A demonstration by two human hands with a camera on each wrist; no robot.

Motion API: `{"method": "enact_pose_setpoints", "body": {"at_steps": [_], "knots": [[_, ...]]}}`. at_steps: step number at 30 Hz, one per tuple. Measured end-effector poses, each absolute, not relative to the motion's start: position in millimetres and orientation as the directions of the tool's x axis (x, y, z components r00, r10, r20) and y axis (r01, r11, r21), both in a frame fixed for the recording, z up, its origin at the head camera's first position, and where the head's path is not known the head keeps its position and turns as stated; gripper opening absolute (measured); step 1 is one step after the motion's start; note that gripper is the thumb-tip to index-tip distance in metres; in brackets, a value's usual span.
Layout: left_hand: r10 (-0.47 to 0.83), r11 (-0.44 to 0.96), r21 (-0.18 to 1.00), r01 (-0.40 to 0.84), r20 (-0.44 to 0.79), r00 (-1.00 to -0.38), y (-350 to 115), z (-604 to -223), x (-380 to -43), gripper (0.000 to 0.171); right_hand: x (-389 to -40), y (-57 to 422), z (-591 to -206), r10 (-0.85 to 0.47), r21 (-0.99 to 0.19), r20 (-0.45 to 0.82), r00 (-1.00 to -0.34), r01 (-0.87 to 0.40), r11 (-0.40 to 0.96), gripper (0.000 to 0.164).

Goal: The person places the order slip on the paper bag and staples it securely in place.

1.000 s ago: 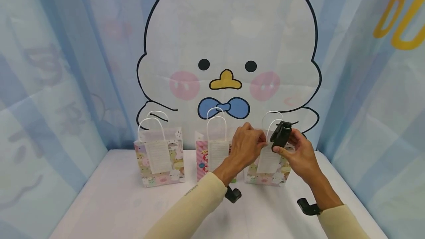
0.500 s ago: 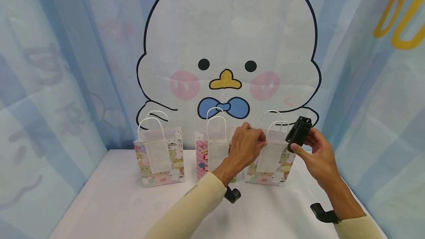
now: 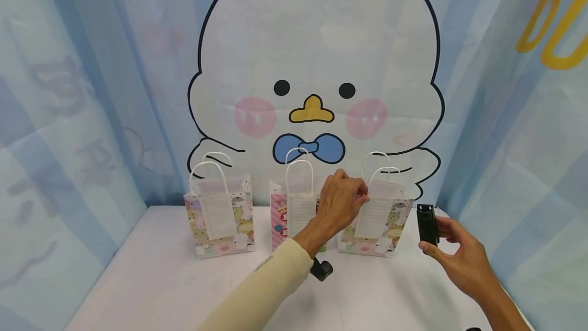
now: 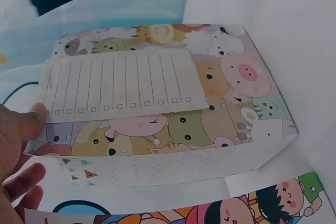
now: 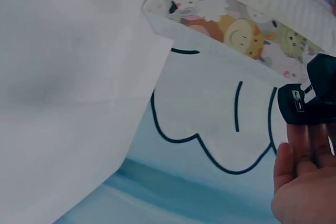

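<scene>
Three paper gift bags stand in a row in the head view. My left hand (image 3: 341, 199) pinches the top edge of the right bag (image 3: 398, 223), where a lined paper slip (image 3: 373, 217) lies against its front. In the left wrist view, the thumb presses on one end of the slip (image 4: 123, 85). My right hand (image 3: 467, 262) holds a small black stapler (image 3: 427, 225) to the right of that bag, apart from it. The stapler (image 5: 294, 104) sits at the fingertips in the right wrist view.
The left bag (image 3: 245, 218) and the pink middle bag (image 3: 278, 218) also carry lined slips. White looped handles (image 3: 300, 162) rise from the bags. A curtain with a cartoon chick stands behind the white table (image 3: 151, 280).
My right hand has drawn the stapler away from the right bag, moving right and then down. The left hand keeps its place at the bag's top edge.
</scene>
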State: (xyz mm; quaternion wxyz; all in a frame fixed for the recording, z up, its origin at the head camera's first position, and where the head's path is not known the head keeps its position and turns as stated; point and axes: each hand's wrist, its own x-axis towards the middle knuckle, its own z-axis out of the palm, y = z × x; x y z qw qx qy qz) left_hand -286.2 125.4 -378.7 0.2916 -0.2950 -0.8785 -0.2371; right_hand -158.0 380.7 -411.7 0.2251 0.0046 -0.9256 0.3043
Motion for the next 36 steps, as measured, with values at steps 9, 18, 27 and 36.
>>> {"method": "enact_pose_setpoints", "body": {"at_steps": [9, 18, 27, 36], "knots": [[0.376, 0.717, 0.238, 0.655, 0.66, -0.651, 126, -379, -287, 0.011, -148, 391, -440, 0.122, -0.439, 0.169, -0.978, 0.036, 0.898, 0.083], [0.375, 0.712, 0.239, 0.66, 0.665, -0.645, 126, -379, -285, 0.011, -152, 395, -464, 0.094, -0.329, -0.067, -0.993, 0.111, 0.938, 0.087], [0.374, 0.712, 0.231, 0.663, 0.674, -0.637, 125, -378, -283, 0.014, -152, 395, -476, 0.084, -0.265, -0.152, -0.985, 0.123, 0.956, 0.084], [0.364, 0.73, 0.176, 0.661, 0.719, -0.593, 122, -378, -281, 0.02, -152, 391, -481, 0.121, -0.229, -0.211, -0.97, 0.169, 0.959, 0.082]]}}
